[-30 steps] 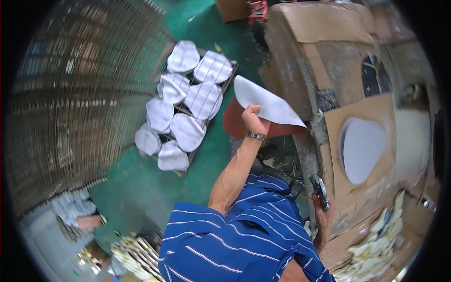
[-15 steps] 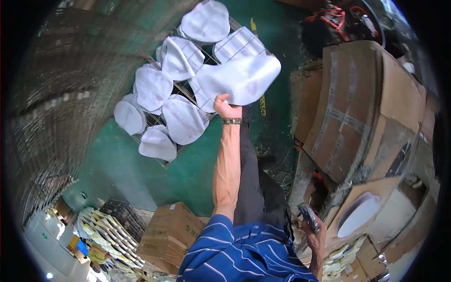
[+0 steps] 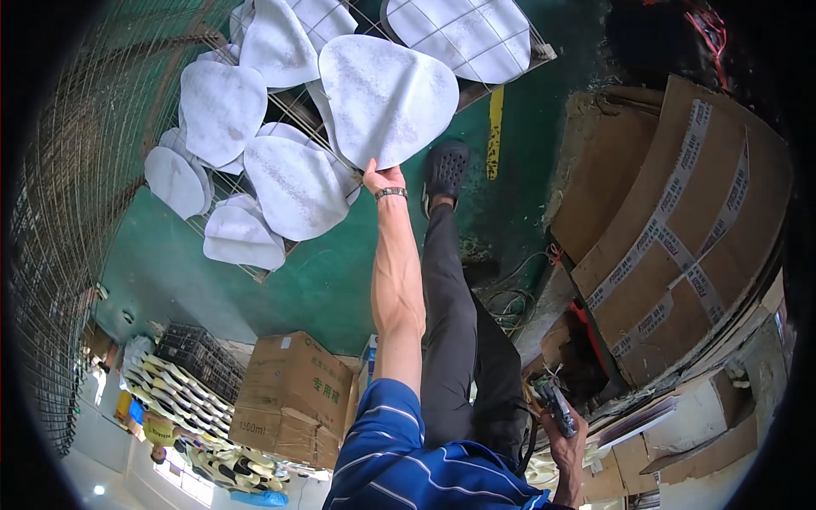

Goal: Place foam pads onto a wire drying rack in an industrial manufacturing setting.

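A worker's left hand (image 3: pixel 382 180) pinched a white heart-shaped foam sheet (image 3: pixel 387 99) over a wire rack (image 3: pixel 255 183) of similar sheets; the right hand (image 3: pixel 568 442) clasped a dark handheld tool (image 3: pixel 554 406).

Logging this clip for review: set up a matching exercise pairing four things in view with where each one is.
Things:
1. white sheet
2. tool
3. closed box
4. black shoe

Places:
A. on the green floor, past the left hand
B. in the right hand, low at the right
C. on the floor at lower left
D. held up by the left hand over the wire rack

Pairs: 1-D, 2-B, 3-C, 4-A
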`<state>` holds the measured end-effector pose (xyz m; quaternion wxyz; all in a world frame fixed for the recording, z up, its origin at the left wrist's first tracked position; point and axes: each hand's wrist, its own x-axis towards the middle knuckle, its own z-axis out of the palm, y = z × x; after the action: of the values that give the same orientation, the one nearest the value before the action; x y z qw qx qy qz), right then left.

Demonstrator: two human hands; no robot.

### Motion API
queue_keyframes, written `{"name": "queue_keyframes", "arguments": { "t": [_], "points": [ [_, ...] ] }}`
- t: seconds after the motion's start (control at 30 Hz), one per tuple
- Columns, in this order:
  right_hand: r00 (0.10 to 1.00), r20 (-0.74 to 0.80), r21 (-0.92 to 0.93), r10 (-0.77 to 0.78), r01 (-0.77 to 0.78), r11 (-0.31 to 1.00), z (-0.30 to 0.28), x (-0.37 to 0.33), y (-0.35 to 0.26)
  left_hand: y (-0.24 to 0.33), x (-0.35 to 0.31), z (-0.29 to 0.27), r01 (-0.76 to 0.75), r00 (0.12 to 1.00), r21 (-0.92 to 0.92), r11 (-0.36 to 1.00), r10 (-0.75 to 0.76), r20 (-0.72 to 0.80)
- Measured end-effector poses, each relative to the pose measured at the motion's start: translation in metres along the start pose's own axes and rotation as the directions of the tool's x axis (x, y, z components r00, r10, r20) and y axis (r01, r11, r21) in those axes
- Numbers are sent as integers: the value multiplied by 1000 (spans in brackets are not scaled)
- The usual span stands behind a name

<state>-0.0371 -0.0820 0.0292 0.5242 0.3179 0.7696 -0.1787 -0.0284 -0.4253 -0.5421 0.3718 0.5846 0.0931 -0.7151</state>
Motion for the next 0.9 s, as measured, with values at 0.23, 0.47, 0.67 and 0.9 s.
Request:
{"name": "queue_keyframes", "arguments": {
  "t": [0.23, 0.47, 0.67, 0.9],
  "points": [
    [998, 4, 30, -58, 58, 998, -12, -15, 15, 7, -29, -25, 4, 977, 393, 920, 80, -197],
    [960, -116, 200, -256, 275, 941, -44, -82, 77, 11, -159, -16, 150, 988, 737, 659, -69, -139],
    [836, -426, 267, -345, 481, 835, -74, -159, 178, -6, -334, 6, -11, 968, 981, 192, -243, 59],
    [654, -735, 364, -179, 603, 710, -107, -263, 326, -2, -451, -22, -231, 856, 955, -187, -506, 108]
  ]
}}
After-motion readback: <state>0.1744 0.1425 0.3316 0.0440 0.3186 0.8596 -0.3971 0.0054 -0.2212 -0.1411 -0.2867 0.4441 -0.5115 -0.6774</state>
